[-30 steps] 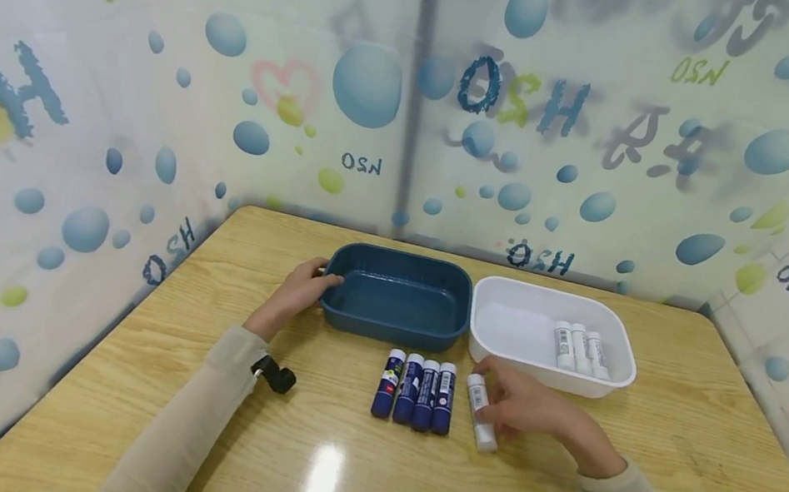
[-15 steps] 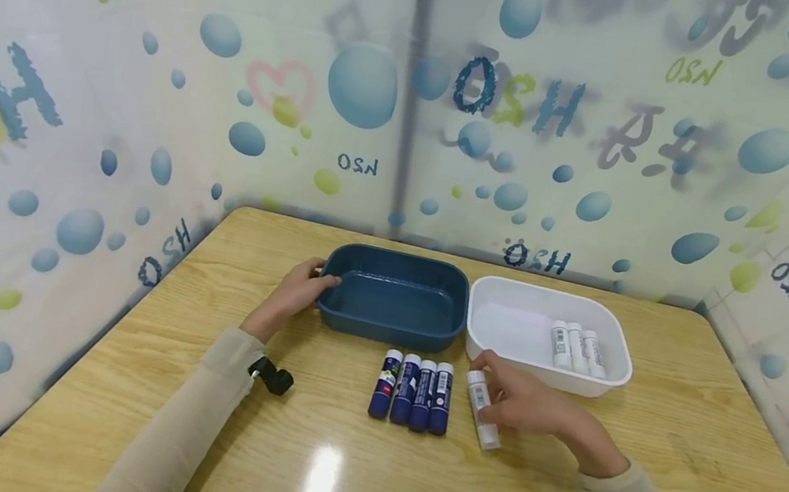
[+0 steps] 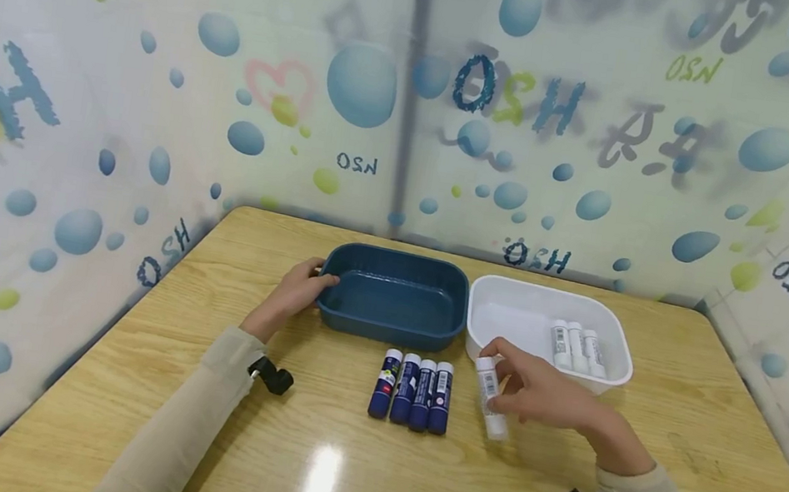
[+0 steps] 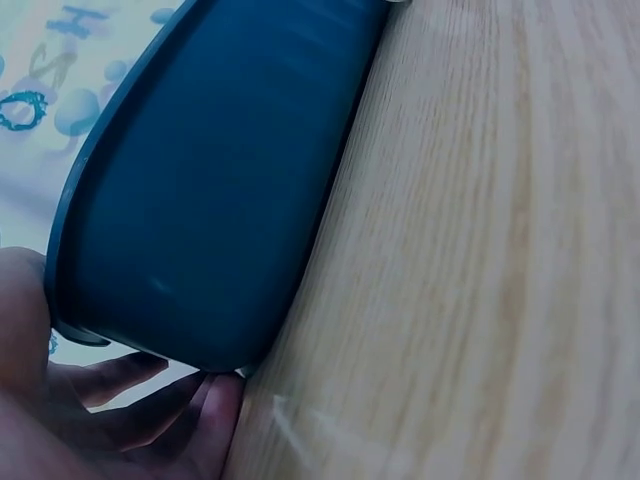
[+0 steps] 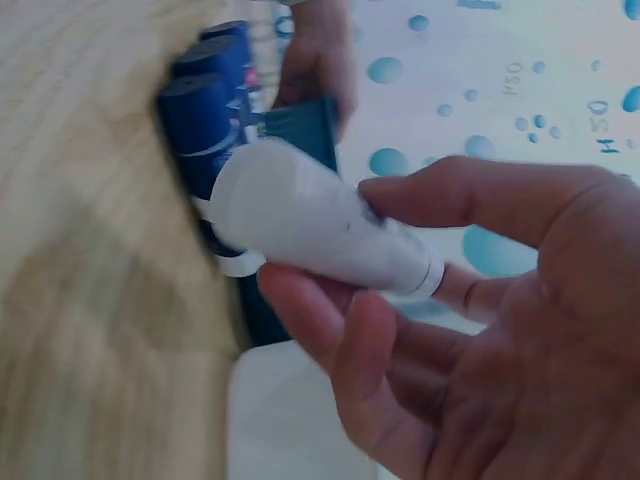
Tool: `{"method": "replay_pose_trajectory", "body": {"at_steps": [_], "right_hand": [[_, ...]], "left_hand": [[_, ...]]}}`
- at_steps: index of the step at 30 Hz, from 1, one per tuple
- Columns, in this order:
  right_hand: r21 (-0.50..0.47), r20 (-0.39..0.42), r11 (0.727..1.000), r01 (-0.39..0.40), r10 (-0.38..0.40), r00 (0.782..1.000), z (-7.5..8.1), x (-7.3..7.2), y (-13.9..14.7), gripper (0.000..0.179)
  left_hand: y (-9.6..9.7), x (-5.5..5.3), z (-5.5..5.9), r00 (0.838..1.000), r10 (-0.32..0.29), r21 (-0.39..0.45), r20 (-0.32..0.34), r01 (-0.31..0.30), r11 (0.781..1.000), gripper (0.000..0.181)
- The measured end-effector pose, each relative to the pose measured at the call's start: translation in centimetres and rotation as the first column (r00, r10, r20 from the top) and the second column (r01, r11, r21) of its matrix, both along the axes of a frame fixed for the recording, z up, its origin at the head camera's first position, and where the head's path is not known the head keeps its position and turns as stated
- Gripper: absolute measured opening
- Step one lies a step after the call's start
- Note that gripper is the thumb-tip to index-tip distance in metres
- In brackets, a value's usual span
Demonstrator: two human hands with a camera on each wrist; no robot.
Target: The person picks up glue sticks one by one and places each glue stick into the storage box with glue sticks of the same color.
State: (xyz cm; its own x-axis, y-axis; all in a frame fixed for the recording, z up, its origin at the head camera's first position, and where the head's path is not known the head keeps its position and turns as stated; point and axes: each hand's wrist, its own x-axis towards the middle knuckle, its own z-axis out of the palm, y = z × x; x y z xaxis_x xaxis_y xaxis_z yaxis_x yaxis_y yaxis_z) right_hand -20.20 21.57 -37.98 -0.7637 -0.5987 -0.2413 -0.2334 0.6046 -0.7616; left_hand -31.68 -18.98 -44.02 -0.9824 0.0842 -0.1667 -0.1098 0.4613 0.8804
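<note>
My right hand (image 3: pixel 544 389) pinches a white glue stick (image 3: pixel 490 401) between thumb and fingers, in front of the white bin (image 3: pixel 512 326). In the right wrist view the white glue stick (image 5: pixel 310 215) lies across the fingers, one end toward the camera. My left hand (image 3: pixel 296 289) grips the left end of the dark blue bin (image 3: pixel 390 334), thumb over the rim. The left wrist view shows the fingers against the outer wall of the blue bin (image 4: pixel 200 200). Several blue glue sticks (image 3: pixel 422 397) with white caps lie in a row before the bins.
Three white glue sticks (image 3: pixel 577 349) lie in the right part of the white bin. Both bins stand side by side on a wooden table (image 3: pixel 245 444). A patterned curtain (image 3: pixel 281 28) hangs behind the table.
My right hand has raised the white glue stick off the table and shifted slightly right with it. The left hand has stayed on the blue bin.
</note>
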Motion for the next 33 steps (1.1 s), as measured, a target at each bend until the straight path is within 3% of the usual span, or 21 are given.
{"method": "replay_pose_trajectory", "body": {"at_steps": [8, 17, 25, 33], "right_hand": [[-0.041, -0.039, 0.999, 0.023, -0.024, 0.999, 2.3, -0.3, 1.2, 0.052], [-0.028, -0.085, 0.994, 0.107, -0.109, 0.99, 5.4, -2.4, 2.4, 0.057], [0.031, -0.081, 0.991, 0.133, -0.13, 0.988, 7.7, -5.9, 3.0, 0.052], [0.152, -0.055, 0.976, 0.159, -0.152, 0.987, 7.5, -10.4, 3.9, 0.056]], "left_hand": [[0.2, 0.0, 0.4, 1.0, 0.002, -0.01, 0.0, -0.002, 1.0, 0.059], [-0.1, 0.2, 0.3, 1.0, 0.012, -0.018, 0.005, -0.011, 1.0, 0.06], [0.1, 0.0, 0.2, 1.0, 0.012, -0.023, 0.002, -0.012, 1.0, 0.06], [0.0, 0.0, 0.1, 1.0, 0.013, -0.021, 0.001, -0.013, 1.0, 0.059]]}}
